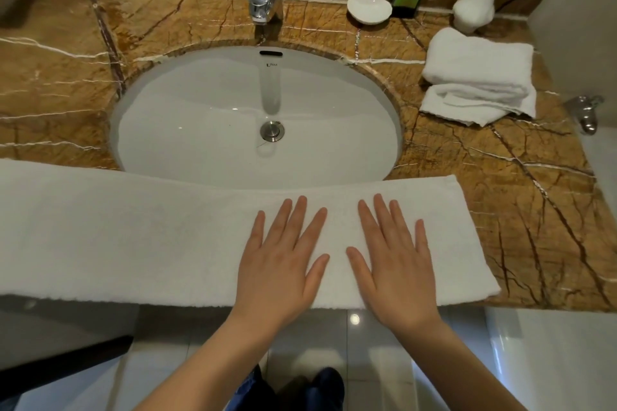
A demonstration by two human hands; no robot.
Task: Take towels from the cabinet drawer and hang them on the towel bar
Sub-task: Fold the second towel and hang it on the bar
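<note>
Head view: a long white towel [133,237], smooth and folded flat, is laid along the counter [500,177] edge at six o'clock of the sink [187,103], pressed under the left hand [280,264] and right hand [397,270], fingers held straight and splayed, nothing gripped

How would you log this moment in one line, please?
left hand: flat on spread towel | right hand: flat on spread towel | folded towels: right of sink
</note>
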